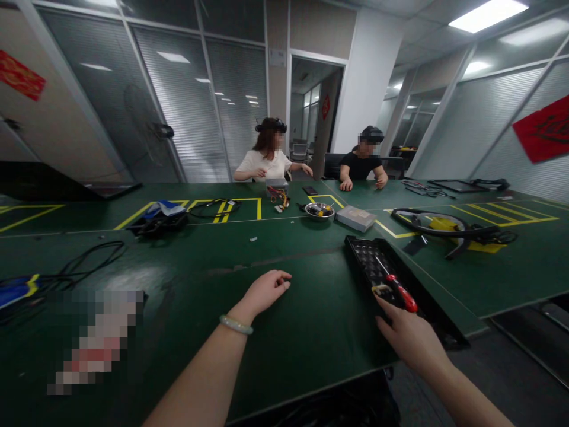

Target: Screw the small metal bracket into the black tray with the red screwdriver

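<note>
My left hand (pixel 265 290) rests on the green table (pixel 288 332) with its fingers loosely curled and nothing in them; a pale bracelet sits on the wrist. My right hand (pixel 406 335) lies at the near end of a black tool tray (pixel 368 261), with its fingers hooked on the tray's edge. A red-handled screwdriver (pixel 398 289) lies in the tray just beyond the fingertips, next to a small yellow-rimmed part.
Two other people sit at the far side of the table. Between us lie a metal bowl (pixel 319 210), a grey box (pixel 355 217), loose cables (pixel 89 258), a black bag (pixel 160 220) and a black ring with yellow parts (pixel 444 228). The table edge drops off at right.
</note>
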{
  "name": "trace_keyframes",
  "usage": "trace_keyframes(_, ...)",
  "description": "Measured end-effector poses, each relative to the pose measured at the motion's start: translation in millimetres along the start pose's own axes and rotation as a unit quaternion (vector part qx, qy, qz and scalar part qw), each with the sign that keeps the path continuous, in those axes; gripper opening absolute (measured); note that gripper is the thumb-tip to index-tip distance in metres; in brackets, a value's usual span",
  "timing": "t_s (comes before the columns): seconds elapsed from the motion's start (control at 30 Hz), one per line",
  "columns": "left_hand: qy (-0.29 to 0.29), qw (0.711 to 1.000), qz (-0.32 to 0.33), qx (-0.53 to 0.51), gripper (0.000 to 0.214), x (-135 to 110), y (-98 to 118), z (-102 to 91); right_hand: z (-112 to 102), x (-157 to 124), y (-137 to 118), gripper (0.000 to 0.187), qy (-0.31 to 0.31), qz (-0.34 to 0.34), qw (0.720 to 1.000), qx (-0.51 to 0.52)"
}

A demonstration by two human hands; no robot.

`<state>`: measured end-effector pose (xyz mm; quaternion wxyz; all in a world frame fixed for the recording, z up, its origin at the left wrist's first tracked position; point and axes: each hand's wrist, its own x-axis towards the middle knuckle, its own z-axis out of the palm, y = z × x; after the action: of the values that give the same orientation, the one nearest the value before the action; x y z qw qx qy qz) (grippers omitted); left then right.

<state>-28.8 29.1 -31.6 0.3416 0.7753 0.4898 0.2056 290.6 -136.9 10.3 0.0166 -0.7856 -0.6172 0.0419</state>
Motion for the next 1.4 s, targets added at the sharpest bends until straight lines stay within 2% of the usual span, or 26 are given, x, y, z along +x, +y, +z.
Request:
trace_keyframes(0.2, 0.029, 0.999, -0.007, -0.039, 0.053, 2.9, -0.1, 2.6, 13.4, -21.8, -81.1, 0.053, -0.015, -0.106, 0.994, 0.036)
trace_keyframes(0.4, 0.090, 0.994, -0.039, -0.052, 0.074, 6.3, -6.9, -0.3, 16.2, -21.6, -155.5, 0.056, -0.032, -0.183, 0.982, 0.045)
trace_keyframes(0.53, 0.108, 0.992, -0.058, -0.029, 0.079, 8.8, -16.8, -5.7, 19.1, -14.6, -188.1, 0.057, -0.038, -0.226, 0.973, 0.028)
trace_keyframes(0.67, 0.107, 0.992, -0.063, -0.012, 0.077, 9.1, -21.9, -7.7, 26.7, -8.9, -204.1, 0.057, -0.025, -0.252, 0.967, 0.018)
trace_keyframes(0.8, 0.103, 0.993, -0.058, 0.002, 0.080, 7.8, -21.3, -5.7, 17.8, -7.4, -203.8, 0.058, -0.038, -0.256, 0.966, 0.026)
trace_keyframes(0.93, 0.108, 0.992, -0.063, 0.009, 0.073, 9.2, -20.9, -2.7, -13.0, 7.3, -182.0, 0.047, -0.061, -0.289, 0.951, 0.093)
trace_keyframes(1.0, 0.114, 0.991, -0.069, 0.013, 0.072, 10.6, -21.2, -1.8, -27.5, 26.5, -164.0, 0.040, -0.027, -0.280, 0.952, 0.122)
trace_keyframes(1.1, 0.125, 0.989, -0.078, 0.018, 0.072, 11.3, -20.1, -2.0, -39.9, 67.9, -135.5, 0.043, 0.037, -0.218, 0.960, 0.174)
trace_keyframes(1.23, 0.135, 0.988, -0.077, 0.018, 0.059, 9.5, -14.4, -5.3, -36.8, 122.3, -108.4, 0.040, 0.048, -0.198, 0.957, 0.207)
trace_keyframes(1.4, 0.142, 0.987, -0.078, 0.021, 0.048, 8.1, -8.8, -7.9, -5.7, 155.8, -96.8, 0.045, 0.054, -0.187, 0.941, 0.276)
